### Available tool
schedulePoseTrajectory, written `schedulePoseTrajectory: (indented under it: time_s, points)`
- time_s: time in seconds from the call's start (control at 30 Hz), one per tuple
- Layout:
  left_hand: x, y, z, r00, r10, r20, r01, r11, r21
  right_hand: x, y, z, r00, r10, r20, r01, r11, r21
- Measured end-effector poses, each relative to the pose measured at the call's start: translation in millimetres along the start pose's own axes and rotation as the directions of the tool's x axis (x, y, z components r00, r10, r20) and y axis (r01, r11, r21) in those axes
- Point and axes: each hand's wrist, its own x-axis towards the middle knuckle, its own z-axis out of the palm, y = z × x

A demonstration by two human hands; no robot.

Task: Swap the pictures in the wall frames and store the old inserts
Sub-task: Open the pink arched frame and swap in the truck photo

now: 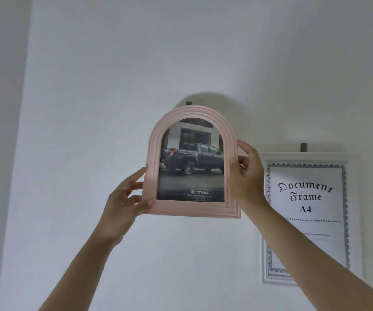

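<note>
Both hands hold the pink arched frame [192, 163] at picture centre, just under its wall hook [188, 103]: the left hand [126, 198] pinches the lower left corner, the right hand [247, 169] curls round the right edge. Keep it level, grip even on both sides, clear of the white document frame [306, 216] at right

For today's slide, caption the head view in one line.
Both hands, left hand and right hand, hold pink arched frame against the wall.
</note>
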Motion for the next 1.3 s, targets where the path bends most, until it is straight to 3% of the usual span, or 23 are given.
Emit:
schedulePoseTrajectory:
  time_s: [0.63, 0.9, 1.3]
  points:
    - [45.5, -46.0, -11.9, 0.998, 0.036, -0.057, -0.033, 0.998, 0.060, 19.1, 41.7, 35.0, 0.999, -0.006, 0.044, 0.009, 0.998, -0.068]
    - [48.5, -57.3, -1.6, 0.973, 0.173, -0.153, -0.127, 0.954, 0.271, 6.2, 41.6, 41.2, 1.000, 0.002, 0.005, -0.001, 0.989, -0.150]
    - [52.9, -47.8, 1.1, 0.970, 0.162, -0.183, -0.080, 0.919, 0.387, -6.5, 21.6, 41.4, 0.996, 0.072, 0.043, -0.060, 0.968, -0.244]
